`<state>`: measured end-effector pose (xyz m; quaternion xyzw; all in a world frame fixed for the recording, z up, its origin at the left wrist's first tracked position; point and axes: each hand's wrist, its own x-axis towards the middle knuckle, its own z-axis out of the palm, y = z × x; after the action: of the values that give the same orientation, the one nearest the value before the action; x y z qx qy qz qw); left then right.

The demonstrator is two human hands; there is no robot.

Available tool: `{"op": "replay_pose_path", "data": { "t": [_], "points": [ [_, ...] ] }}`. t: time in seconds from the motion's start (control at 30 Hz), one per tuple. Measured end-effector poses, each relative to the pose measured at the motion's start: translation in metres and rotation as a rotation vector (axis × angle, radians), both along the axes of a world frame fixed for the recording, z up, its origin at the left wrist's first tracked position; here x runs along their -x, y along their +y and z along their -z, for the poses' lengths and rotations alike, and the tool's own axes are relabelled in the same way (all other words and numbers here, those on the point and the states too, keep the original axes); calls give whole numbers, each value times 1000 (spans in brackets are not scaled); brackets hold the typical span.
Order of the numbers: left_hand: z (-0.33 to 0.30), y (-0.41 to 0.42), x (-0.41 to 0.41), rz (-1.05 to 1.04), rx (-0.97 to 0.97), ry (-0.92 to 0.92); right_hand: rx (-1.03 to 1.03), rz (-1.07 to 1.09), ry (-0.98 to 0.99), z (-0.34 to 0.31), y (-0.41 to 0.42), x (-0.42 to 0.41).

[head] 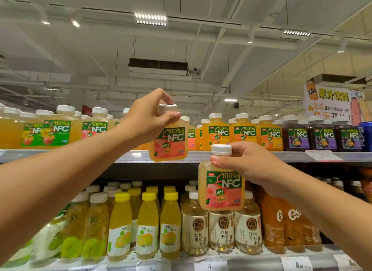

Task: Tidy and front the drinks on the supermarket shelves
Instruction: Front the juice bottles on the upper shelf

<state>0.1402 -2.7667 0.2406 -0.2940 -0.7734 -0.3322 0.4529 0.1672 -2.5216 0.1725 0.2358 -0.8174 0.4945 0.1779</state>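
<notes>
My left hand (150,117) pinches the white cap of a peach NFC juice bottle (171,143) and holds it in the air in front of the top shelf edge (261,156). My right hand (247,162) grips the neck of a second peach NFC bottle (221,188), lower and to the right, hanging in front of the shelf below. Both bottles are squat, pale yellow, with pink and green labels facing me. More NFC bottles stand on the top shelf: apple at left (56,129), orange (217,132) and dark grape (322,135) at right.
The lower shelf carries yellow-capped pomelo drinks (147,226), white-labelled jujube water bottles (221,230) and orange bottles (273,222). Price tags (210,265) line its front edge. A hanging juice sign (330,103) is at the upper right. A gap on the top shelf lies behind my left bottle.
</notes>
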Motion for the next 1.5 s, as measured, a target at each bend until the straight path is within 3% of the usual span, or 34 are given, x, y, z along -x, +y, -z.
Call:
{"op": "replay_pose_path", "data": {
  "t": [0.27,0.57,0.87,1.07,1.3,1.4,1.5],
  "points": [
    [-38,26,18,-43,-36,51,35,-107,15,17,-7,7],
    [-58,92,72,-234,232,-16,74,-89,-35,21,40,25],
    [-54,79,115,-351,239,-68,59,-65,-90,22,50,52],
    [-52,71,127,-511,417,-52,75,-69,-102,21,45,63],
    [-59,38,124,-776,508,187,86,-77,-88,18,42,62],
    [-53,15,124,-928,510,70,84,-83,-84,17,39,59],
    [-43,6,124,-944,485,-27,87,-103,-82,17,36,55]
  ]
}}
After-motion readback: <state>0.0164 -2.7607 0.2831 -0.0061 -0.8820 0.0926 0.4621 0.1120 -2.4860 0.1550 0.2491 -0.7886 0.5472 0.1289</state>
